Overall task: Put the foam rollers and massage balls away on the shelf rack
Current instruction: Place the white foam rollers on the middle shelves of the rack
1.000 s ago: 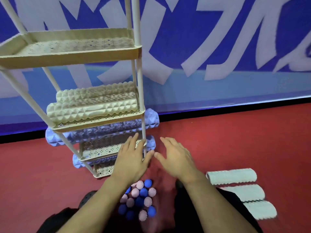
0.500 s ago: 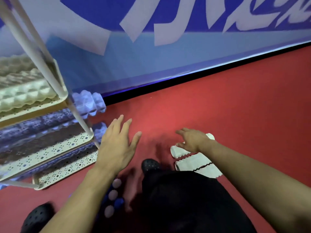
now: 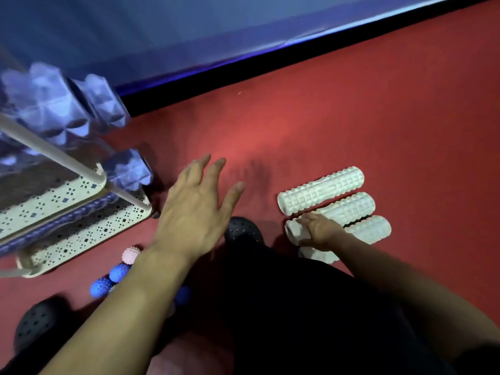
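Observation:
Three white ridged foam rollers lie side by side on the red floor at the right: the far roller (image 3: 320,189), the middle roller (image 3: 349,209) and the near roller (image 3: 370,230). My right hand (image 3: 319,231) curls over the left end of the middle roller and grips it. Spread and holding nothing, my left hand (image 3: 194,209) hovers above the floor between the rollers and the cream shelf rack (image 3: 81,231). Blue rollers (image 3: 54,104) stick out of the rack's lower shelves. A pink massage ball (image 3: 131,254) and blue massage balls (image 3: 119,272) lie by my left forearm, which partly hides them.
My black perforated shoes are at the centre (image 3: 243,228) and bottom left (image 3: 35,323), and my dark-clothed leg fills the lower middle. A blue wall with a black baseboard (image 3: 243,77) runs along the back. Red floor stretches to the right of the rollers.
The view swung right and down from the rack to the white rollers. My right hand reached to the rollers and closed on the middle one. My left hand stayed spread.

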Demonstrator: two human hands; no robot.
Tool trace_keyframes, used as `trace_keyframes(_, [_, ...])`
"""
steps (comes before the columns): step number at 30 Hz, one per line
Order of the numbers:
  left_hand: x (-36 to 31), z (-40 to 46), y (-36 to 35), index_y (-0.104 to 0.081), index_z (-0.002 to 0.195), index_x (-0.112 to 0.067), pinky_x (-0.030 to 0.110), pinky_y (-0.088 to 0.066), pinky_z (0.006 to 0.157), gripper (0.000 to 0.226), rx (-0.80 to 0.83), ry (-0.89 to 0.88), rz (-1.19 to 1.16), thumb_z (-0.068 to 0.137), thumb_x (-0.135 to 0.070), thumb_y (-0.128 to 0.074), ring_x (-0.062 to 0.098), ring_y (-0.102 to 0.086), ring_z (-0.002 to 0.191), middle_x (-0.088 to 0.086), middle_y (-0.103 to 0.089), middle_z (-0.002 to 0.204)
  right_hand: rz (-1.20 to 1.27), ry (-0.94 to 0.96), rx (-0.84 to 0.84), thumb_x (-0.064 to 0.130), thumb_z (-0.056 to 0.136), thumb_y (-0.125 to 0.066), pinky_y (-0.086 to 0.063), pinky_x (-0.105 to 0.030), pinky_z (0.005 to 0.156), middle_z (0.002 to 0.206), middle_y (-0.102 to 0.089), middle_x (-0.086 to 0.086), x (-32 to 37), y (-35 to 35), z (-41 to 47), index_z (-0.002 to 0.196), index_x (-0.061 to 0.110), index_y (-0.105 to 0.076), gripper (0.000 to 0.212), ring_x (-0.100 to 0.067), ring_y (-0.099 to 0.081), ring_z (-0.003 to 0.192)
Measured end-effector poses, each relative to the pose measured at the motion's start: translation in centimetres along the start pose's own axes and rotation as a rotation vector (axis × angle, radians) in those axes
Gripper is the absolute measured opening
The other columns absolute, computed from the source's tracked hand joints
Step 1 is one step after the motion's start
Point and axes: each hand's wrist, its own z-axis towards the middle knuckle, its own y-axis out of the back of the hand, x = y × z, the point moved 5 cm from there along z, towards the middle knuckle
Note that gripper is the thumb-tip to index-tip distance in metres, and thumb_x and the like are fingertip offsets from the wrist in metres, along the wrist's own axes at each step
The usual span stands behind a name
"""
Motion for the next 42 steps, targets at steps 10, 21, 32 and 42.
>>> trace_keyframes(10, [0.2,-0.1,-1.8,-0.031,0.155,-0.029,0.045,-0.026,0.122,0.072,0.068,0.07,-0.066,0.095,-0.069,-0.031,0.019,-0.024,0.149,-0.005,-0.027,0.162,-0.206,-0.006,-0.173,0.047,0.091,-0.053,-0.022,-0.045,0.111,0.145,-0.045,0.01,1.2,-1.8,3.4,0.147,0.033,-0.037,0.06,-0.018,-0.036,0.138])
trace_keyframes(21, [-0.3,-1.0,-0.2,-0.028,0.156,-0.029,0.044,-0.027,0.121,0.076,0.041,0.048,-0.077,0.094,-0.073,-0.028,0.019,-0.027,0.148,-0.007,-0.026,0.162,0.037,0.093,-0.462,0.061,0.079,-0.07,-0.02,-0.043,0.118,0.14,-0.046,0.004,0.6,1.7,-2.0,0.145,0.023,-0.038,0.083,-0.021,-0.041,0.133])
trace_keyframes(32, [-0.7,-8.2,5.6,-0.032,0.154,-0.026,0.04,-0.028,0.121,0.085,-0.011,-0.004,-0.074,0.089,-0.08,-0.024,0.015,-0.032,0.146,-0.006,-0.03,0.16,0.675,0.073,-0.904,0.07,0.072,-0.07,-0.047,-0.049,0.099,0.126,-0.05,0.006,4.6,12.9,-15.3,0.137,0.028,-0.043,0.082,-0.02,-0.052,0.116])
trace_keyframes(42, [-3.6,-17.6,20.1,-0.039,0.149,-0.022,0.041,-0.035,0.115,0.099,-0.365,-0.023,-0.062,0.081,-0.09,-0.017,0.018,-0.041,0.14,-0.004,-0.043,0.152,0.844,0.433,-1.124,0.05,0.071,-0.085,-0.051,-0.043,0.096,0.122,-0.052,0.023,16.7,24.0,-32.0,0.129,0.04,-0.05,0.069,-0.008,-0.057,0.116])
